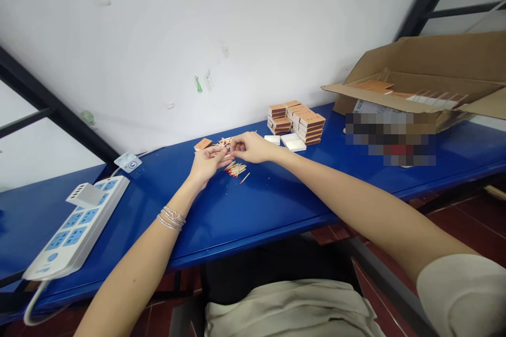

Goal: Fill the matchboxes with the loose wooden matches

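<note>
My left hand (206, 166) is closed around a few wooden matches (220, 155), palm turned partly up. Meeting it from the right, my right hand (250, 147) pinches at the ends of these matches; its fingertips partly hide them. Behind the hands lies a loose pile of matches (224, 142), some covered by my fingers. A second, red-tipped heap of matches (236, 169) rests on the blue table just in front, with a single match (245, 178) apart from it. An orange-topped matchbox (203, 144) sits beyond my left hand.
Stacked matchboxes (310, 125) stand near the wall, with white inner trays (293, 142) before them. An open cardboard box (446, 66) occupies the right side. At left lie a power strip (81, 226) with a plugged-in adapter and a small white device (127, 162).
</note>
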Demonstrator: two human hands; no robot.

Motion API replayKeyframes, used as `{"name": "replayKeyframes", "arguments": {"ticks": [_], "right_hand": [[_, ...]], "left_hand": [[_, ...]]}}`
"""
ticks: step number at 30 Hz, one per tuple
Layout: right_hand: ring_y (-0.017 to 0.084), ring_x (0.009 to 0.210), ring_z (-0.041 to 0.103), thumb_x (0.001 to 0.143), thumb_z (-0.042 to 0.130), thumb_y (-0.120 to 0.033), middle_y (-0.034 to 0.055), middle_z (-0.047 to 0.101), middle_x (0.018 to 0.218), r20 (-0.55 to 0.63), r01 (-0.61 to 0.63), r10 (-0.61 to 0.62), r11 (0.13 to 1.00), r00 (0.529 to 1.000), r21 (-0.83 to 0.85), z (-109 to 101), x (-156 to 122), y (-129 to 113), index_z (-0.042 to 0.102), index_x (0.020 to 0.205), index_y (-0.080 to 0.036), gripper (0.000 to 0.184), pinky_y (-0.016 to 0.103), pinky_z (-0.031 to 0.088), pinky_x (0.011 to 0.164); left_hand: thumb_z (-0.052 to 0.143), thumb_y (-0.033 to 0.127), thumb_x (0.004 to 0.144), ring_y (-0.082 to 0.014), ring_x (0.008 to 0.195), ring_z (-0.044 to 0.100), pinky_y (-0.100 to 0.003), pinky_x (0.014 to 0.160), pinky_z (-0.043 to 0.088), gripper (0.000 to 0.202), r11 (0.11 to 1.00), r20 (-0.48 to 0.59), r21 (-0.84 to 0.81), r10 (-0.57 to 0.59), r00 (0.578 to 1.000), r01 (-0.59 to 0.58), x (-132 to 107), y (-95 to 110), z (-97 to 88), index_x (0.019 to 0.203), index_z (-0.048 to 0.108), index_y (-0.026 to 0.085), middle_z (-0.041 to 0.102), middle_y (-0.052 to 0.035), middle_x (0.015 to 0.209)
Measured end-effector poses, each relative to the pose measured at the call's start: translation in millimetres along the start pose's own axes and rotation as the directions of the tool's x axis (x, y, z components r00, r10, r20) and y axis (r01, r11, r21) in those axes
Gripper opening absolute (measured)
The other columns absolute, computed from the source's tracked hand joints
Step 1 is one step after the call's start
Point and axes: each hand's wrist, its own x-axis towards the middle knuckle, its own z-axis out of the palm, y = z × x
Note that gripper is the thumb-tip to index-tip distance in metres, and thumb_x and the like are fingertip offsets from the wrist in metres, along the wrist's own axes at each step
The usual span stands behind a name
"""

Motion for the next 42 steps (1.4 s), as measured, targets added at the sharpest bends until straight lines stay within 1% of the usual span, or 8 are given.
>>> {"name": "replayKeyframes", "arguments": {"ticks": [3, 8, 16, 27, 31, 35, 38, 42], "right_hand": [[0.01, 0.065, 0.056, 0.076, 0.061, -0.017, 0.0039, 0.069, 0.077, 0.003, -0.041, 0.041, 0.999, 0.999, -0.021, -7.2, 0.0, 1.1, 0.069, 0.084, -0.013, 0.012, 0.022, 0.039, 0.063], [0.01, 0.063, 0.055, 0.075, 0.062, -0.02, 0.0043, 0.068, 0.075, 0.035, -0.072, 0.072, 0.997, 0.997, -0.011, -19.1, 0.4, 4.8, 0.07, 0.083, -0.012, 0.013, 0.022, 0.04, 0.064], [0.011, 0.061, 0.058, 0.07, 0.065, -0.017, 0.0024, 0.069, 0.068, 0.334, -0.049, 0.045, 0.999, 0.942, 0.004, -16.6, -1.8, 3.4, 0.071, 0.078, -0.013, 0.011, 0.022, 0.041, 0.058], [0.011, 0.06, 0.058, 0.069, 0.066, -0.016, 0.002, 0.069, 0.068, 0.294, -0.063, 0.055, 0.998, 0.954, 0.017, -15.8, -2.5, 2.5, 0.071, 0.078, -0.013, 0.01, 0.021, 0.041, 0.058], [0.011, 0.065, 0.06, 0.071, 0.066, -0.018, 0.0032, 0.07, 0.075, 0.107, -0.028, 0.028, 1.0, 0.994, -0.001, -14.2, -1.7, 3.9, 0.071, 0.083, -0.013, 0.013, 0.021, 0.043, 0.062], [0.013, 0.079, 0.064, 0.076, 0.063, -0.014, 0.0072, 0.073, 0.091, -0.046, -0.01, 0.011, 1.0, 0.999, 0.027, -7.9, 1.4, 6.9, 0.07, 0.096, -0.012, 0.022, 0.023, 0.045, 0.072], [0.013, 0.084, 0.065, 0.082, 0.056, -0.014, 0.0065, 0.073, 0.097, 0.004, 0.0, -0.001, 0.989, 1.0, 0.146, -1.9, 3.8, 9.4, 0.07, 0.101, -0.014, 0.024, 0.023, 0.047, 0.075], [0.011, 0.069, 0.062, 0.082, 0.055, -0.014, 0.0053, 0.073, 0.083, 0.101, -0.036, 0.007, 0.957, 0.995, 0.289, 1.0, 4.5, 11.4, 0.072, 0.093, -0.011, 0.02, 0.022, 0.046, 0.065]], "left_hand": [[0.074, 0.016, 0.077, -0.0197, 0.082, 0.073, -0.039, 0.095, 0.055, 0.015, 1.0, 0.002, 0.0, 0.006, 1.0, -0.006, 1.9, -1.0, -3.3, 0.085, 0.067, 0.006, 0.073, -0.0122, 0.083], [0.067, 0.013, 0.083, -0.0174, 0.079, 0.073, -0.036, 0.094, 0.056, 0.007, 1.0, -0.099, -0.014, 0.022, 0.995, -0.024, 6.1, -3.3, -8.5, 0.081, 0.066, 0.006, 0.072, -0.0133, 0.084], [0.065, 0.011, 0.084, -0.0167, 0.077, 0.073, -0.035, 0.091, 0.057, 0.006, 1.0, -0.106, 0.028, 0.01, 0.994, -0.007, 6.0, -1.8, -7.2, 0.08, 0.065, 0.006, 0.072, -0.0136, 0.081], [0.071, 0.016, 0.08, -0.0175, 0.072, 0.073, -0.035, 0.082, 0.06, 0.013, 0.994, -0.043, 0.093, 0.057, 0.997, -0.053, 2.3, -0.7, -4.1, 0.086, 0.066, 0.006, 0.073, -0.0118, 0.078], [0.078, 0.02, 0.072, -0.0187, 0.074, 0.073, -0.037, 0.082, 0.06, 0.022, 0.993, 0.023, 0.083, 0.087, 0.996, -0.089, 3.1, -4.0, -5.7, 0.085, 0.066, 0.007, 0.073, -0.0096, 0.075], [0.083, 0.028, 0.065, -0.0194, 0.072, 0.072, -0.04, 0.081, 0.06, 0.034, 0.985, 0.123, 0.097, 0.131, 0.984, -0.143, 4.7, -8.0, -7.2, 0.088, 0.067, 0.009, 0.073, -0.0082, 0.075], [0.084, 0.034, 0.063, -0.0201, 0.073, 0.072, -0.041, 0.081, 0.06, 0.039, 0.978, 0.176, 0.118, 0.149, 0.973, -0.172, 5.3, -9.4, -7.4, 0.089, 0.067, 0.01, 0.074, -0.0085, 0.078], [0.083, 0.037, 0.064, -0.0219, 0.077, 0.073, -0.041, 0.08, 0.06, 0.041, 0.971, 0.221, 0.135, 0.167, 0.961, -0.199, 5.0, -8.8, -7.9, 0.091, 0.067, 0.01, 0.074, -0.0095, 0.079]]}}
